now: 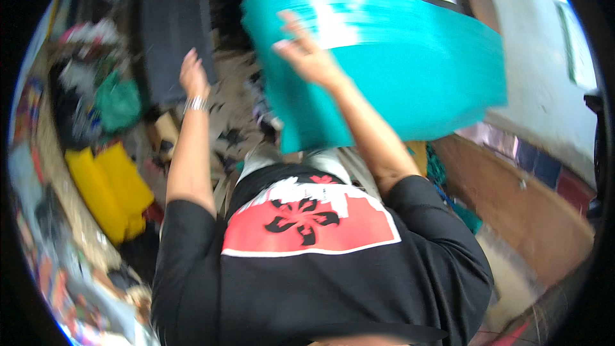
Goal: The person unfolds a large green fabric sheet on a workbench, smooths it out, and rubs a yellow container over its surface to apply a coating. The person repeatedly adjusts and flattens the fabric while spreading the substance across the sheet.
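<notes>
A large teal sheet (410, 70), perhaps fabric or leather, spreads in front of me to the right, its near edge hanging down by my legs. My right hand (307, 54) is over its left part with fingers stretched apart; motion blur hides whether it touches. A bright patch of glare shows beside the fingertips. Off to the left, my left hand (194, 77) is held up with fingers extended and nothing in it, a metal-banded watch (196, 104) on the wrist. It is nearest to a dark grey board or tabletop (173, 32).
Yellow folded material (109, 189) lies at the left, below a green plastic bag (118, 101) among piled scraps. Dark offcuts litter the floor (234, 90) between the surfaces. A brown panel (525, 198) stands at the right, near a pale wall (538, 57).
</notes>
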The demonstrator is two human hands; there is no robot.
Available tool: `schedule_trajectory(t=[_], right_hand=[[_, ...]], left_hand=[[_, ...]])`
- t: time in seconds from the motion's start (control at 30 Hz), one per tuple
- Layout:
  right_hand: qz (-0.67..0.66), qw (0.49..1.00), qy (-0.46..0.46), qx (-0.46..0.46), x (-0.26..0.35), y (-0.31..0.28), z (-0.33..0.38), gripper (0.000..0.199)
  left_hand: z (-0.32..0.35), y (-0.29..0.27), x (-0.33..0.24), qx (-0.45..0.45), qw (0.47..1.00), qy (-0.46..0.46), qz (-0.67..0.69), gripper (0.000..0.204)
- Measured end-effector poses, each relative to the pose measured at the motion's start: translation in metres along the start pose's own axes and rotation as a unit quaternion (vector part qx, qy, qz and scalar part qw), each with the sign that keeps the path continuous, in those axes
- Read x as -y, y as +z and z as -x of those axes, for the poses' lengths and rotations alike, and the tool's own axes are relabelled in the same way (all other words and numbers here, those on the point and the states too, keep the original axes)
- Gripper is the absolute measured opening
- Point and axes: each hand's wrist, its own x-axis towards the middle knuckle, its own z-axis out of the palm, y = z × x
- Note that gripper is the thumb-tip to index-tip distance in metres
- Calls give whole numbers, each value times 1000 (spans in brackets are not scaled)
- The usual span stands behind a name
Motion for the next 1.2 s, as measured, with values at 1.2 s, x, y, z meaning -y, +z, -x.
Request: schedule_trajectory(t=[1.2], right_hand=[[252, 901, -333, 112, 166, 59, 32, 52]], left_hand=[[-41, 66, -69, 21, 886, 2, -464, 39]])
